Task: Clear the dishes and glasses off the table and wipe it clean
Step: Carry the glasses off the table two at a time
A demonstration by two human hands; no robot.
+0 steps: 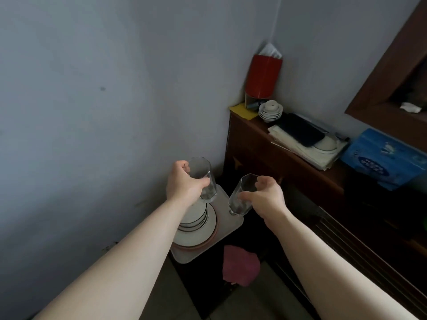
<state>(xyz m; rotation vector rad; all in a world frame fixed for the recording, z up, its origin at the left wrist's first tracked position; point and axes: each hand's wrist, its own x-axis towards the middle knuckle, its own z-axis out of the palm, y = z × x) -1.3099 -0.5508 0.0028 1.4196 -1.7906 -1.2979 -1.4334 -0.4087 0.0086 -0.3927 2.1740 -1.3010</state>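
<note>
Because the tray (227, 232) is half filled by the dish stack (198, 218), the left glass (203, 179) and right glass (242, 195), held above it, should land upright on bare tray, with left hand (184, 183) and right hand (265, 196) fingers curled around them.

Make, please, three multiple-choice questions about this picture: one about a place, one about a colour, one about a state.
1. Where does the stack of plates stand? A. on the pale tray B. on the wooden sideboard C. on the floor
2. What colour is the crumpled cloth beside the tray? A. yellow B. dark pink C. white
3. What do the hands hold? A. nothing B. one glass together C. one glass each
Answers: 1 A, the plates sit within the tray's rim; 2 B, the cloth shows dark pink; 3 C, the left hand grips the left glass, the right hand the right glass.
</note>
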